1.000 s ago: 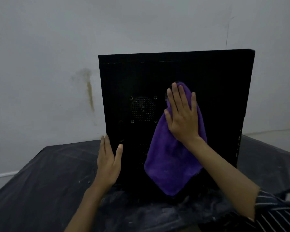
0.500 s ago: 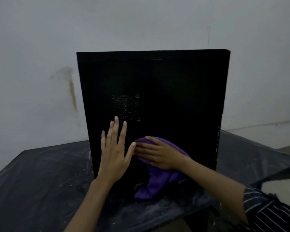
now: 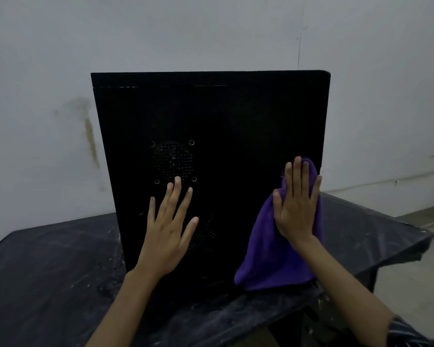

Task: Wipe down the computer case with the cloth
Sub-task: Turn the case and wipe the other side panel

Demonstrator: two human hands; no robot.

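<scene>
While standing upright on dark-covered table (image 3: 60,284), black computer case (image 3: 223,116) faces camera. Left hand (image 3: 169,230) flat on side panel, fingers straight and spread, below fan grille (image 3: 173,161). Right hand (image 3: 297,206) flat, fingers straight, pressing purple cloth (image 3: 268,254) against panel near right edge.

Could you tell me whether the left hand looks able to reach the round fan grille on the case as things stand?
Probably yes: the left hand lies flat on the computer case, fingertips just below the fan grille, nothing between.
</scene>
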